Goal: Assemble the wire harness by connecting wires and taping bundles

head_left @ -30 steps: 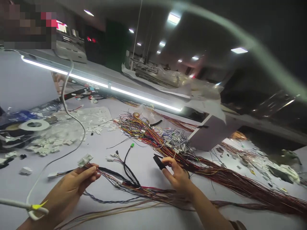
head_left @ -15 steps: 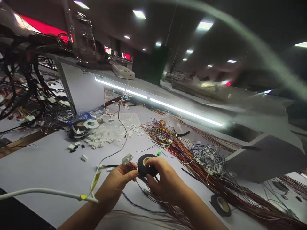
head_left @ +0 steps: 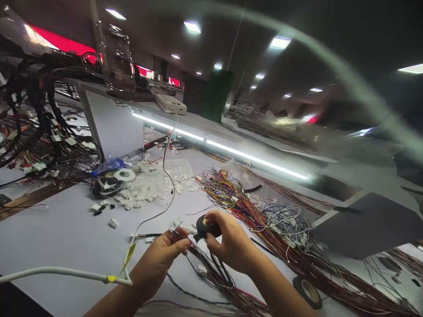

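My left hand (head_left: 161, 259) pinches a thin wire bundle (head_left: 211, 273) just below its white connector (head_left: 174, 224), low in the middle of the view. My right hand (head_left: 229, 242) grips a black tape roll (head_left: 202, 224) close beside that connector, with the tape end against the wires. The bundle trails down and right from both hands across the white table (head_left: 59, 237). A second black tape roll (head_left: 307, 291) lies flat on the table to the right of my right forearm.
A long spread of coloured wires (head_left: 264, 215) runs diagonally right of my hands. Loose white connectors (head_left: 139, 193) and tape rolls (head_left: 110, 180) lie at the left. A white cable (head_left: 66, 273) crosses the front left. A light bar (head_left: 224, 152) and a grey box (head_left: 370, 224) stand behind.
The view swung left. My right hand, which held a small black piece a second ago, now grips the tape roll and has brought it against the wires my left hand holds.
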`<state>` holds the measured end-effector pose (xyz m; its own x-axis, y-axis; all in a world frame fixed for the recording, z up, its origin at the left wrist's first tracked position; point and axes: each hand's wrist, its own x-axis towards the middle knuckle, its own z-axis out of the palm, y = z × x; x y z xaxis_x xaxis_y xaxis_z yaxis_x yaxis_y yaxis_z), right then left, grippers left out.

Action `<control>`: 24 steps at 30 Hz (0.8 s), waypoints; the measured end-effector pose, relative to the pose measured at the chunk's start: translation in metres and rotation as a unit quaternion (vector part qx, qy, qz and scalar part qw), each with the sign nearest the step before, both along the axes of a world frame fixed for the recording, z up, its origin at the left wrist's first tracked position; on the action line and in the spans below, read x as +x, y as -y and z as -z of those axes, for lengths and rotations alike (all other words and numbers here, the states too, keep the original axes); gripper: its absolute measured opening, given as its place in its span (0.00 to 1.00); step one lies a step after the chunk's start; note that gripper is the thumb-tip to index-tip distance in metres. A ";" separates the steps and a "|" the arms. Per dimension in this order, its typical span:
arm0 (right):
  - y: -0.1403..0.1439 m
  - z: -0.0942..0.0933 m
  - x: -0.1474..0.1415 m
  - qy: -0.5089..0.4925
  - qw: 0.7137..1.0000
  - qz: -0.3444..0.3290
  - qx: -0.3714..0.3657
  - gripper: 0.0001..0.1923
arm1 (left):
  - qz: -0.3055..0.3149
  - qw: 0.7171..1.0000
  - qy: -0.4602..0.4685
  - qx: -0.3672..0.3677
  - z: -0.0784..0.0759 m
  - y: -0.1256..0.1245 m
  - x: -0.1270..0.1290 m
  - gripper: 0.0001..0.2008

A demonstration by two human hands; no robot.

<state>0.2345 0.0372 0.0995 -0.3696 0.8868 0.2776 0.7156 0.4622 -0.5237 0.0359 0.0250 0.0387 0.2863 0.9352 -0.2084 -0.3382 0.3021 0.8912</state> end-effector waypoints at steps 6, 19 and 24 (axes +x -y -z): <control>0.006 -0.018 -0.014 0.053 0.998 -0.043 -0.003 0.17 | -0.006 0.998 0.057 -0.011 0.009 0.001 0.000 0.19; -0.013 -0.023 -0.019 0.077 0.991 -0.099 -0.040 0.18 | -0.034 0.991 -0.097 0.081 -0.001 0.004 -0.002 0.09; -0.043 -0.015 -0.022 0.055 0.965 -0.194 -0.169 0.19 | -0.059 0.915 -0.277 0.286 -0.003 0.004 -0.020 0.07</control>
<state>0.2121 0.0797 0.1143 -0.7028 0.7086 -0.0624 0.5823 0.5227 -0.6227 0.0157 0.0205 0.0413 0.1756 0.9542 0.2421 0.2132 -0.2769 0.9369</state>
